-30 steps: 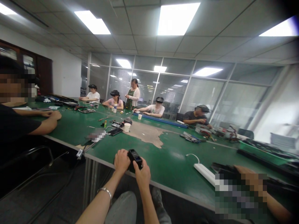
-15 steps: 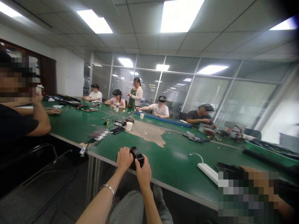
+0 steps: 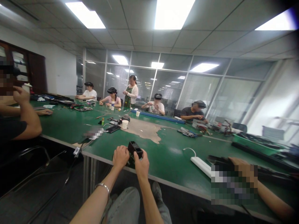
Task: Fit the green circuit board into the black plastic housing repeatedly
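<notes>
A small black box-shaped device [image 3: 135, 148], with recesses or panels along its top, is tilted just above the near edge of the green table [image 3: 163, 168]. My right hand [image 3: 142, 163] grips it from the right, thumb along its near side. My left hand [image 3: 121, 157], with a silver bracelet on its wrist, is close on the left with fingers curled downward; whatever they hold, if anything, is hidden. Something dark and greenish shows between my hands below the box, too unclear to name.
Ahead lie a paper cup [image 3: 125, 124], a black phone [image 3: 113, 128] and small parts. A white power strip [image 3: 203, 166] lies to the right, near another person's hand [image 3: 243, 168]. Pliers-like tools [image 3: 188, 133] and a green tray [image 3: 257, 143] are farther right. Several people sit around the table.
The view has swung slightly right. The black box sits more sideways in my right hand, and my left hand has drawn a little away from it.
</notes>
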The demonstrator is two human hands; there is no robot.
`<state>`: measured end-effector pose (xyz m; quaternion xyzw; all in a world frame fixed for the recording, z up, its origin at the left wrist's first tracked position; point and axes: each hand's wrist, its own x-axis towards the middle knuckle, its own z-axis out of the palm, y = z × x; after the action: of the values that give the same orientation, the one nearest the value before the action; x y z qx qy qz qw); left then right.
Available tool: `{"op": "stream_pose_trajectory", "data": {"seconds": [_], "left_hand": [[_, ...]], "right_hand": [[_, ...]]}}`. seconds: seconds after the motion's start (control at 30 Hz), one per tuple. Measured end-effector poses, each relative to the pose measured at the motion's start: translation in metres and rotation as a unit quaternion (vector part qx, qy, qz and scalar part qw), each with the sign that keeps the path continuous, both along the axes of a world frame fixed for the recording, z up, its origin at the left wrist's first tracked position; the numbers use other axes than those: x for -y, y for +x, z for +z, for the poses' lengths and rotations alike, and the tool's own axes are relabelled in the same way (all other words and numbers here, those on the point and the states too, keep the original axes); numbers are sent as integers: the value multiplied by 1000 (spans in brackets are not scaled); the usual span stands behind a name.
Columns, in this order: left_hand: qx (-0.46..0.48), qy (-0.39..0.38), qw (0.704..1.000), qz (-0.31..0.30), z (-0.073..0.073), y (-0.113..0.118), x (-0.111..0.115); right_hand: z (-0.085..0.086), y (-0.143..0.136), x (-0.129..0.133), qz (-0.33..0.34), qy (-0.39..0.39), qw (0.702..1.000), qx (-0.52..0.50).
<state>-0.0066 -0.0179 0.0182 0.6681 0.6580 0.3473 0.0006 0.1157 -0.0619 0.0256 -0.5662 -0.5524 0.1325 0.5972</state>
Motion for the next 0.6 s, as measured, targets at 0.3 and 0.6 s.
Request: {"op": "stream_pose_trajectory", "data": {"seconds": [0.3,0.6], "left_hand": [[15,-6,999,45,-2,0,3],[21,4,1000,22,-4,0,3]], "right_hand": [[13,53,-36,-72,-24,997,18],[-21,80,-41,-108,-135,976,129]]}}
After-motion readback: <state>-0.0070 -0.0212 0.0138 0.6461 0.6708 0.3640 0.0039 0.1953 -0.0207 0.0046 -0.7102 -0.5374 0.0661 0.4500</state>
